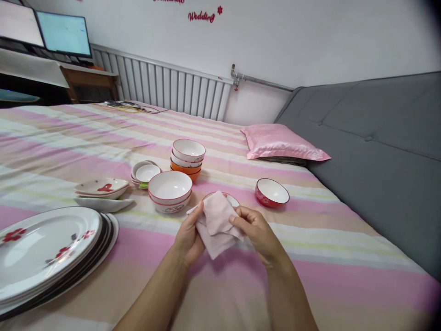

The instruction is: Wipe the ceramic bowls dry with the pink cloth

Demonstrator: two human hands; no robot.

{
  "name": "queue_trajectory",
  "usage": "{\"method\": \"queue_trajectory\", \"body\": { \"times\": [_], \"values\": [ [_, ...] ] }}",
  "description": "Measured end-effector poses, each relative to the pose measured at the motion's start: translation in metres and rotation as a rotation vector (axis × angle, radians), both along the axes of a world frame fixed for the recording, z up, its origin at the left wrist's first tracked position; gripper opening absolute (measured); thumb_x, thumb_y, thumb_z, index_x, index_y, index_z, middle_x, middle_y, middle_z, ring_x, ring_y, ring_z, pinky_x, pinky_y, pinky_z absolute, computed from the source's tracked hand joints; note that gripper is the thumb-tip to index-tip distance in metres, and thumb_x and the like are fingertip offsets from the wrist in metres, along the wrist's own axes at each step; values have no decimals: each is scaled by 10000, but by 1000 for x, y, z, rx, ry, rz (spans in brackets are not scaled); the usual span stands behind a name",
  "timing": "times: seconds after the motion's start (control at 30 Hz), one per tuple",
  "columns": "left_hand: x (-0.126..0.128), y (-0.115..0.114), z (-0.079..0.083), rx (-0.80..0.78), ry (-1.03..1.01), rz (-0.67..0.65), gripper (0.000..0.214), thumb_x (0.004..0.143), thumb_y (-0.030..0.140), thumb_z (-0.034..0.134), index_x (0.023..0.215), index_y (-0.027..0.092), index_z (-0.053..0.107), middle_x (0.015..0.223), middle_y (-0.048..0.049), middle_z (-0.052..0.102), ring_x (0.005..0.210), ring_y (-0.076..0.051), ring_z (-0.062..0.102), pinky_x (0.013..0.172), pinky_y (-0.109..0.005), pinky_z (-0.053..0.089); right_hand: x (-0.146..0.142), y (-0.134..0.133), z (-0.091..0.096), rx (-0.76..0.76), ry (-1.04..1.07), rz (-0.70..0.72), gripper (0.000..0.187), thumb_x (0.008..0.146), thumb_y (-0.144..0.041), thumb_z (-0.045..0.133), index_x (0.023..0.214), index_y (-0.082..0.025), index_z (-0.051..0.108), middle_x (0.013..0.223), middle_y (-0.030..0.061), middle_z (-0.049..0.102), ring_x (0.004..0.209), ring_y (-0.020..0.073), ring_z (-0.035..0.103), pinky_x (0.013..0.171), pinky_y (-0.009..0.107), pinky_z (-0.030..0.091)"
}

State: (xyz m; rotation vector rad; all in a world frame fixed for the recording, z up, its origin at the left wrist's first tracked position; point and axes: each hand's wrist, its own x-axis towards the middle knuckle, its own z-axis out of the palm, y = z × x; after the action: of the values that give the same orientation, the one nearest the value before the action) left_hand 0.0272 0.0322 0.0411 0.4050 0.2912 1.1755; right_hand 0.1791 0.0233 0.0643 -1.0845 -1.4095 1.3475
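A pale pink cloth (217,220), partly folded, is held up between my two hands over the bed. My left hand (190,234) is closed on its left side, thumb on top. At the right side, my right hand (253,230) pinches the cloth between thumb and fingers. Just behind the cloth lies a white dish (233,199) with a red rim, mostly hidden by it. Left of the hands stand two nested white bowls (170,188) with red rims. A red bowl (272,193) with a white inside sits alone to the right.
Stacked plates (51,248) fill the near left. Oval dishes (101,187), small white bowls (147,173) and a stack of white and orange bowls (188,158) stand behind. A pink pillow (282,141) lies by the grey headboard (372,133). Cables (132,107) lie at the far edge.
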Motion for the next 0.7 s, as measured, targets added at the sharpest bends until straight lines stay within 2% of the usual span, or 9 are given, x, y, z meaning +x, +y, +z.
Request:
{"method": "queue_trajectory", "body": {
  "times": [0.17,0.3,0.4,0.53,0.7],
  "values": [
    [-2,2,2,11,-7,-62,547,855,467,536,1270,111,535,1145,-152,674,1139,-342,581,1003,-459,405,-1,1,-1,-34,74,-45,348,761,-404,664,587,-191,449,571,-57,376,552,93,313,528,233,246],
    [-3,0,-6,49,19,-6,558,739,432,696,1206,152,574,1174,-123,660,1170,-318,553,999,-408,408,-2,4,-2,-132,271,-215,294,702,-387,731,612,-178,544,595,-38,450,583,104,383,547,234,297],
    [-1,-4,-12,106,122,-45,605,660,346,787,1206,189,577,1182,-99,654,1141,-286,568,915,-339,449,1,7,-2,-150,418,-329,224,673,-354,763,651,-184,619,642,-18,526,629,126,446,585,251,346],
    [5,-10,-13,190,271,-108,662,630,272,819,1237,224,559,1184,-88,650,1118,-260,581,861,-294,442,4,8,-2,-121,456,-356,183,693,-366,754,712,-202,674,719,9,607,698,169,513,639,289,395],
    [12,-11,-14,153,403,-84,484,671,249,795,1126,183,644,1075,-100,694,1051,-268,615,858,-313,434,4,5,2,-99,488,-355,177,714,-393,745,742,-229,684,768,9,643,761,188,553,692,303,425]
  ]
}}
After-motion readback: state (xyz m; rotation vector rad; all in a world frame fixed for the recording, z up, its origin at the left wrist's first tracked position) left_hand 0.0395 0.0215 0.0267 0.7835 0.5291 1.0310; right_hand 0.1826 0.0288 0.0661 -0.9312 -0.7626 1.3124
